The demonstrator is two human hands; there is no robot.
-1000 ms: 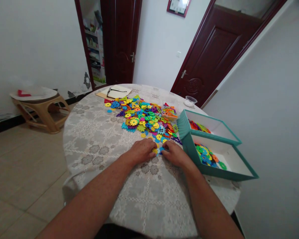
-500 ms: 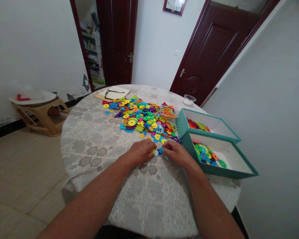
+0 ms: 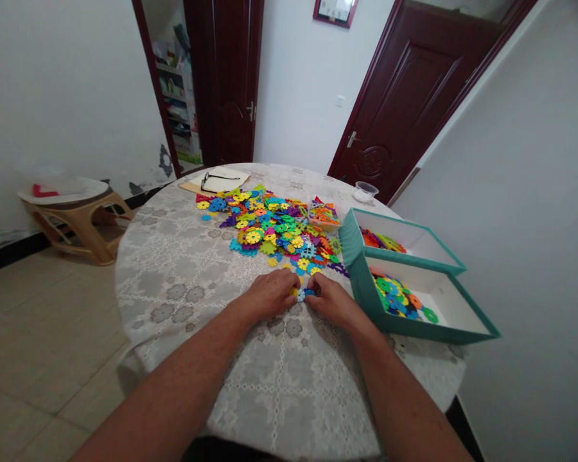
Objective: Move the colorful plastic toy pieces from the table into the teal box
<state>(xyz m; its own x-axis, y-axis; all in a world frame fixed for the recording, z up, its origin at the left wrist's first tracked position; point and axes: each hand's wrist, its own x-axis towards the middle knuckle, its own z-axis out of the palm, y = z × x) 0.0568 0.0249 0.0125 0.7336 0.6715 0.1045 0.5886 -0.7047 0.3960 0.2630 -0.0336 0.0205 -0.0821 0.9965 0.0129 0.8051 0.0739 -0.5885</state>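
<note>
Small notched plastic discs lie between my hands near the front of the pile. My left hand (image 3: 273,292) has its fingers curled over a yellow disc (image 3: 294,292), partly hidden by the fingertips. A pale blue disc (image 3: 302,295) shows between the two hands. At its right, a dark blue disc (image 3: 309,292) is pinched by my right hand (image 3: 331,298), whose thumb and fingers are closed. Just beyond them spreads a heap of colourful flower-shaped and gear-shaped discs (image 3: 270,224).
On the right stands a teal box (image 3: 428,332) in two open halves, with discs inside. A clear container (image 3: 324,224) of coloured pieces sits by the heap. Farther back are a clear bowl (image 3: 366,191) and glasses (image 3: 214,179) on papers. A stool (image 3: 84,224) stands left of the table.
My right hand has moved slightly left and down, closer to my left hand, its fingers now closed on the dark blue disc. My left hand has hardly moved.
</note>
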